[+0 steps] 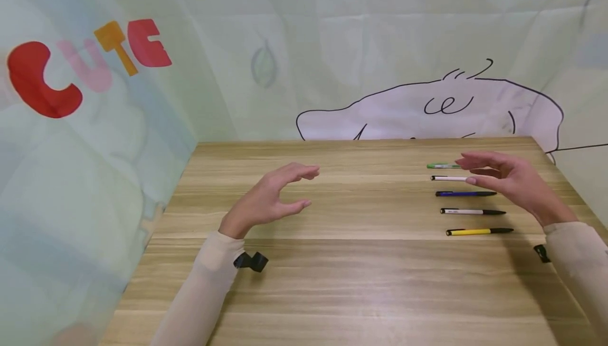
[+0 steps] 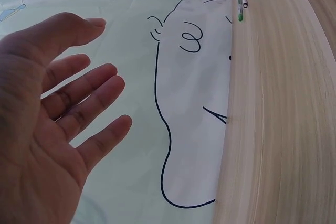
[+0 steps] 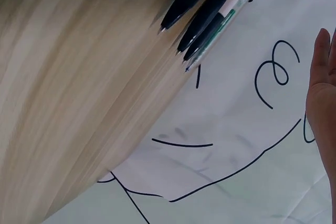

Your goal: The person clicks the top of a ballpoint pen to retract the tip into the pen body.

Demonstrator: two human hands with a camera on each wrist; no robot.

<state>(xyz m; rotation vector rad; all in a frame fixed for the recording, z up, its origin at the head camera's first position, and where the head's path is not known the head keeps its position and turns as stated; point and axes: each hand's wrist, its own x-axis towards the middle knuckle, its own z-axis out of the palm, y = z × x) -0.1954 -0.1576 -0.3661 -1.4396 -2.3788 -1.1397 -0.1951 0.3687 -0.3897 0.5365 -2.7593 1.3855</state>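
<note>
My left hand (image 1: 271, 198) hovers over the left-middle of the table with thumb and fingers apart, holding nothing. Its palm and loosely bent fingers fill the left of the left wrist view. On the right, my right hand (image 1: 520, 182) hangs in the air, also without anything in it. From the head it overlaps the right ends of a green pen (image 1: 437, 166) and a white pen (image 1: 448, 178). Below these in the same column lie a blue pen (image 1: 463, 194), a pale grey pen (image 1: 467, 211) and a yellow pen (image 1: 475, 232). Their black tips point right.
The wood-grain table (image 1: 342, 282) runs back to a printed cloth (image 1: 247, 71) with a cartoon outline. Another cloth wall with the colored letters CUTE stands at the left. A black camera mount (image 1: 252, 261) sits on the left wrist.
</note>
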